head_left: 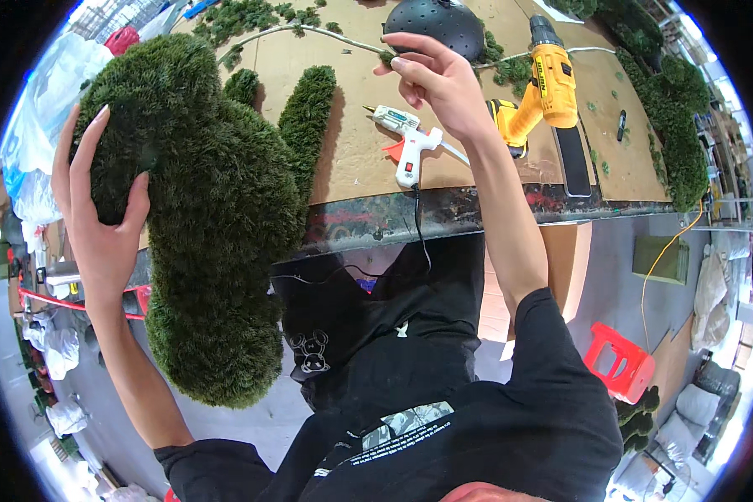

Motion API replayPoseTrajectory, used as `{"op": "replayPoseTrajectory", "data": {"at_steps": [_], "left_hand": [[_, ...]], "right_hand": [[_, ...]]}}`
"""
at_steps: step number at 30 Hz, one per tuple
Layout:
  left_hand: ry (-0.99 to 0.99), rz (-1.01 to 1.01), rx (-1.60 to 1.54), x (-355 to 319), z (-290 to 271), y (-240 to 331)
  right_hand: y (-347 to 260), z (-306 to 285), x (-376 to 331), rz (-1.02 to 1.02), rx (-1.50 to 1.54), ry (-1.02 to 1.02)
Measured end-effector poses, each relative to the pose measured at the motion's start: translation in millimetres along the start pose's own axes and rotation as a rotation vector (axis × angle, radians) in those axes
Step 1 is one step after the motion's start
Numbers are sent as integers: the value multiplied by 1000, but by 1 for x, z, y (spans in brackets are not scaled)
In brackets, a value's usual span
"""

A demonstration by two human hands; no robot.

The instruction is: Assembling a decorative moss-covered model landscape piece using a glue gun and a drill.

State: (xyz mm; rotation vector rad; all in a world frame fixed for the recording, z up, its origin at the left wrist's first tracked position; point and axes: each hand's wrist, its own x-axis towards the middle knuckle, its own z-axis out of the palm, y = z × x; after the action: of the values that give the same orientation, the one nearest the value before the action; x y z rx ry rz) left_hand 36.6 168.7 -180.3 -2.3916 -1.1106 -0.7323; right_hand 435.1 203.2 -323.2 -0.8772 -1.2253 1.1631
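Two hands are at work, and they do very different jobs. Nearest, the left hand is spread flat against the upper lobe of a big green shape covered in fake grass, fingers splayed over the top and thumb pressed into the front, gripping it so that it stands on end between the person's lap and the edge of the table. The shape hangs partly past that edge, its lower end down beside the dark trousers. It looks bulky but probably light for its size, with a stiff core under a soft, springy pile. The pile gives under the fingers, so a pinch would slip; a broad palm hold on a lobe, or a grip around a narrower neck, seems the surer place to take it. The tufts may shed if rubbed hard.

Farther out, the right hand is raised over the table with thumb and forefinger closed on a small green tuft, the other fingers loosely curled. That bit is tiny, feather-light and easily crushed.

Below that hand lies a white glue gun with its cord running off the table. Just beyond stands a yellow drill, and behind the fingers a black perforated dome. Loose green scraps are scattered at the far side.
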Motion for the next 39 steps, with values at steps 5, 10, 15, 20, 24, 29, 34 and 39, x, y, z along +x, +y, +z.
{"op": "replayPoseTrajectory", "data": {"at_steps": [5, 10, 15, 20, 24, 29, 34, 39], "left_hand": [[24, -45, -8, -7, -2, 2], [51, -19, -89, -5, 3, -1], [73, 5, -122, -7, 1, 0], [-13, -86, -162, -6, -10, 9], [-1, -61, -116, -7, -9, 5], [-2, -93, -107, -6, -13, 13], [31, -67, -114, -10, -10, 4], [58, -38, -125, -11, -4, 2]], "right_hand": [[-35, 39, -22, -57, 215, -146], [-51, 66, -42, -87, 251, -200], [-59, 99, -50, -89, 222, -219], [-56, 133, -57, -121, 193, -242], [-58, 166, -52, -146, 231, -242], [-58, 197, -29, -160, 372, -200], [-43, 222, -11, -144, 391, -211], [-27, 225, -11, -148, 416, -133]]}}
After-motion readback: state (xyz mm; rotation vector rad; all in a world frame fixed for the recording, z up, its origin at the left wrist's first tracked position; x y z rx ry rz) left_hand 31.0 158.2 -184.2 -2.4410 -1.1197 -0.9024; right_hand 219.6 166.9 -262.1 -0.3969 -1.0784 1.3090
